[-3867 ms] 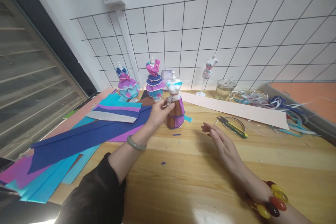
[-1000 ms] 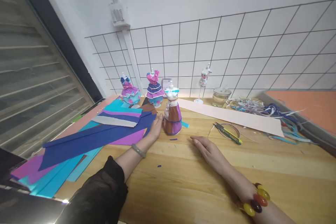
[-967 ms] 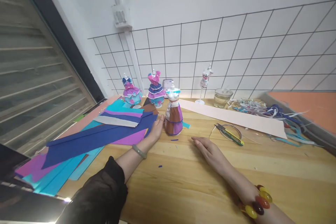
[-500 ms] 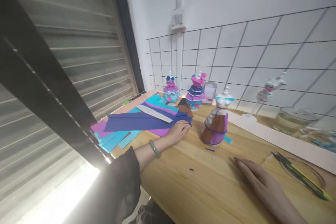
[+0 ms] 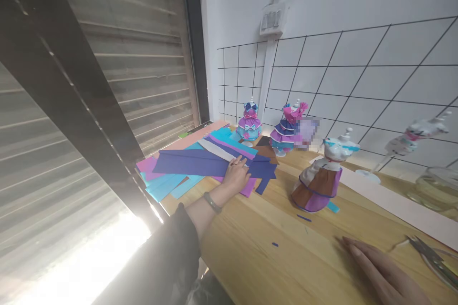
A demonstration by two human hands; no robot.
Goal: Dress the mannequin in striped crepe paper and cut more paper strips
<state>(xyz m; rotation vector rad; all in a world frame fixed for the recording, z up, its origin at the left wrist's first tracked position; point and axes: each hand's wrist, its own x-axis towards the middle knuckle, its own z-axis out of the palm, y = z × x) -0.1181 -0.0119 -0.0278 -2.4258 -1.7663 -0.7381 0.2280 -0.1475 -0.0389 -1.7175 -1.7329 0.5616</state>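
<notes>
My left hand (image 5: 236, 176) lies on the pile of coloured crepe paper, its fingers spread over a dark blue sheet (image 5: 193, 163) and touching the end of a white strip (image 5: 218, 151). Nothing is gripped in it. To its right a small white dress-form (image 5: 338, 150) stands upright in a brown and purple paper skirt (image 5: 317, 186), with a light blue band across its chest. My right hand (image 5: 382, 267) rests at the lower right with fingers stretched out, holding nothing. Close to it are yellow-green handled scissors (image 5: 427, 252), cut off by the frame edge.
Two dress-forms in layered paper dresses, one with bows (image 5: 249, 124) and one with a pink shoulder ruffle (image 5: 284, 131), stand at the back. A bare dress-form (image 5: 400, 142), a glass cup (image 5: 434, 188) and a pale pink strip (image 5: 390, 205) are at right. Blue scraps (image 5: 304, 218) dot the table.
My left hand has let go of the skirted dress-form and moved left onto the crepe paper. The view has swung left. My right hand stays by the scissors.
</notes>
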